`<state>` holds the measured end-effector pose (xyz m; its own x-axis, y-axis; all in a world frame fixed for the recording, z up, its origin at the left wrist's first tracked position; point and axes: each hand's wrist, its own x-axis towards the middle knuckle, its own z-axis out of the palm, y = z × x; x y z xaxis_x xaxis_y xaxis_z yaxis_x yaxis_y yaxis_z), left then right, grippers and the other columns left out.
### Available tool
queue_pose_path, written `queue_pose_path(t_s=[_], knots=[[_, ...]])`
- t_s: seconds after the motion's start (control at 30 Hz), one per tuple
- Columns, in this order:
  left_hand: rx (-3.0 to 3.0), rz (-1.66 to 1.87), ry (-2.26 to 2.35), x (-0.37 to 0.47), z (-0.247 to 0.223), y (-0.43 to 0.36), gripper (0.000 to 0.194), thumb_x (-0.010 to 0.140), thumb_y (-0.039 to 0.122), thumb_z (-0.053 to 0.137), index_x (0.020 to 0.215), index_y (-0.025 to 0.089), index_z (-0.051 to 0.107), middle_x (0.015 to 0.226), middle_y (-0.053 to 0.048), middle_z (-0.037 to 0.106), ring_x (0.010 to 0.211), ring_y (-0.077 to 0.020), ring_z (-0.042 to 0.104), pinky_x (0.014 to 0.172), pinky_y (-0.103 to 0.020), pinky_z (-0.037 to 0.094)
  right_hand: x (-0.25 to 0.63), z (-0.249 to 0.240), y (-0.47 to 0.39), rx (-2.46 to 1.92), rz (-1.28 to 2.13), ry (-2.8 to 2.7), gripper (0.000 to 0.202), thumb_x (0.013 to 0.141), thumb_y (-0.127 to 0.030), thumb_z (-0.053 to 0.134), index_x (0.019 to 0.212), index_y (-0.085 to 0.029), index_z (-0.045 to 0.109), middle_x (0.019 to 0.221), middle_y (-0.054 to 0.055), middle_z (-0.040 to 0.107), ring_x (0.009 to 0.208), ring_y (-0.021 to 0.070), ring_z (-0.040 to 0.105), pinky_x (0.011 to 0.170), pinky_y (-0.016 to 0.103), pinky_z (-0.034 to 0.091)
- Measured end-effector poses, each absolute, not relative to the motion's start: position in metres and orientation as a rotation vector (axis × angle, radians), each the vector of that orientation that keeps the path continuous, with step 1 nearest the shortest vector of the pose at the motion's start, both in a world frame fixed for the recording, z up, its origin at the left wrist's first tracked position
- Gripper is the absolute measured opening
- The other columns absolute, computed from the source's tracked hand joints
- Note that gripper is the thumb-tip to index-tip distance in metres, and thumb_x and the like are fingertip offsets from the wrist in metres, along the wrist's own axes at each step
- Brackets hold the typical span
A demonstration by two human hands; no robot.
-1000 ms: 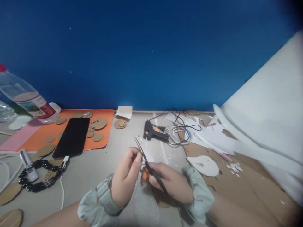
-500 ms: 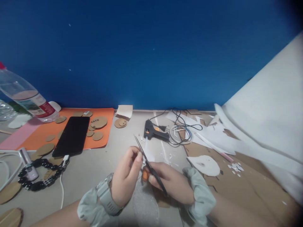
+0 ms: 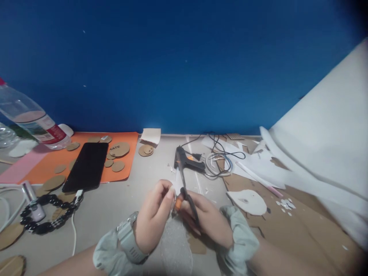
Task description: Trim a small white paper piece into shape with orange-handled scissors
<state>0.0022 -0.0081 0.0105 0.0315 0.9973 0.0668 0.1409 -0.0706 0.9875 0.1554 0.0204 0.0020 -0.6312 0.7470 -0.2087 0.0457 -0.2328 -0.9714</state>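
Note:
My right hand (image 3: 208,216) is closed round a pair of black scissors (image 3: 192,205) with orange in the handle; the blades point up and away, toward the glue gun. Close on its left, my left hand (image 3: 153,214) has thumb and fingers pinched together; whatever is between them is too small to make out. Below both hands lies a translucent, pale sheet (image 3: 176,247). Beyond the scissors' tip, a black glue gun (image 3: 189,161) rests on the grey table (image 3: 115,226).
An orange sheet (image 3: 130,161) at the left bears cardboard discs and a black phone (image 3: 86,166). A bottle (image 3: 37,119) and a bead bracelet (image 3: 44,228) are farther left. On the right are white paper cutouts (image 3: 250,202) on cardboard (image 3: 304,234).
The scissors have turned from pointing up and left to pointing nearly straight away. My right hand has shifted slightly left, and my left hand has hardly moved.

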Motion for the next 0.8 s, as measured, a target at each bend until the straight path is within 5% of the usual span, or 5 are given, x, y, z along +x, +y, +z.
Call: queue_pose_path(t_s=[0.27, 0.8], knots=[[1.503, 0.917, 1.261, 0.002, 0.007, -0.007, 0.022, 0.096, 0.03, 0.034, 0.083, 0.019, 0.047, 0.07, 0.002, 0.044, 0.067, -0.0139, 0.043, 0.065, -0.028, 0.036, 0.154, 0.011, 0.023, -1.051, 1.746, -1.218, 0.026, 0.083, -0.038, 0.065, 0.094, -0.019, 0.051, 0.064, -0.008, 0.043, 0.046, 0.0029, 0.032, 0.041, 0.014, 0.025], [1.518, 0.91, 1.255, 0.003, 0.007, -0.006, 0.022, 0.095, 0.03, 0.035, 0.082, 0.019, 0.048, 0.073, 0.001, 0.047, 0.07, -0.0152, 0.045, 0.069, -0.03, 0.038, 0.156, 0.009, 0.022, -1.104, 1.684, -1.358, 0.02, 0.084, -0.034, 0.063, 0.083, -0.018, 0.05, 0.062, -0.007, 0.043, 0.052, 0.0065, 0.037, 0.047, 0.017, 0.031]])
